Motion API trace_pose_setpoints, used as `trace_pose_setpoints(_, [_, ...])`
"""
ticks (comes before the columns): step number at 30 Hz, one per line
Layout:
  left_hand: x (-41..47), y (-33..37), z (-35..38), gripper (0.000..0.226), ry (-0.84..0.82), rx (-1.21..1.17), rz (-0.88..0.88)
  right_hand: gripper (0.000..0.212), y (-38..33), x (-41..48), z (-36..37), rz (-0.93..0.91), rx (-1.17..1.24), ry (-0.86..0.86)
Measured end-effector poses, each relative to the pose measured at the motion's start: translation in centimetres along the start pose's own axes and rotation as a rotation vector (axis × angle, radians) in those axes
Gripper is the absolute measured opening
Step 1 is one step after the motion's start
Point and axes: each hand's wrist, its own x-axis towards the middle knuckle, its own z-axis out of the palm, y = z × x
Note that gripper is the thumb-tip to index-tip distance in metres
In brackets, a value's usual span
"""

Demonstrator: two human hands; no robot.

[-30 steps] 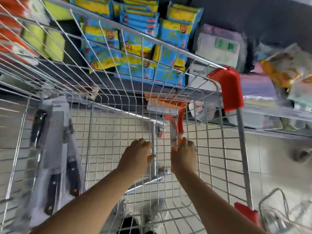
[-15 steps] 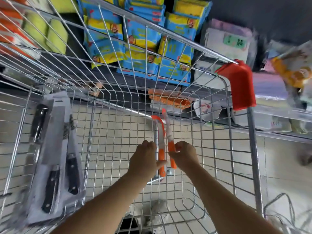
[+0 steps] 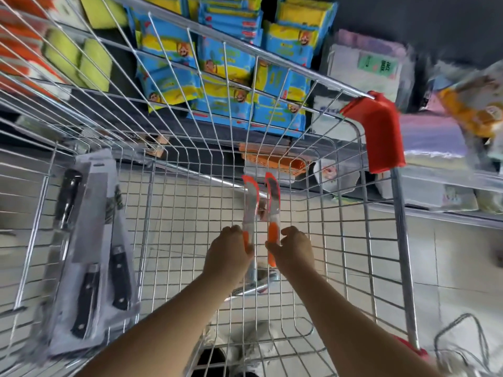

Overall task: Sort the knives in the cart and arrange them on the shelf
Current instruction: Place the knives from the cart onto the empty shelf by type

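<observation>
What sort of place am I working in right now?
Most likely a shop aisle: a wire shopping cart, shelves behind it stacked with blue-and-yellow packets, and packaged black-handled knives lying in the cart. The left hand grips the left orange knife, the right hand the right orange knife.

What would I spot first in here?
In the middle of the wire cart, the left hand grips one orange knife and the right hand a second orange knife. Packaged black-handled knives lie at the cart's left, with blue-and-yellow packets stacked behind it.
</observation>
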Motion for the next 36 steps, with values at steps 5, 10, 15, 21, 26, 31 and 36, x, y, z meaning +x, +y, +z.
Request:
trace_pose_setpoints(5, [0.0,-2.8,-2.1,0.029,0.105,-0.035,-0.014,0.044,-0.4,0.4,0.9,0.006,0.004,0.065])
trace_pose_setpoints(10, [-0.7,-4.8,-3.6,0.035,0.125,-0.009,-0.006,0.024,-0.2,0.7,1.2,0.022,-0.042,0.09])
trace_pose_setpoints(15, [-2.6,-4.9,-6.1,0.034,0.135,0.011,0.01,0.029,-0.7,-1.4,0.0,-0.062,-0.042,0.066])
trace_pose_setpoints(21, [-6.3,-1.3,-13.5,0.028,0.189,0.06,0.071,0.02,-3.0,-7.8,-6.6,-0.214,0.147,0.06])
trace_pose_setpoints(26, [-10.8,4.8,-20.8,0.03,0.278,0.056,0.087,0.026,-5.3,-13.8,-14.6,-0.324,0.221,0.188])
trace_pose_setpoints(31, [-15.1,11.7,-26.7,0.026,0.384,0.021,0.207,0.044,-7.8,-19.4,-23.5,-0.432,0.27,0.294])
trace_pose_setpoints(36, [-18.0,17.7,-31.7,0.029,0.439,0.058,0.362,0.04,-8.7,-24.0,-30.6,-0.479,0.337,0.381])
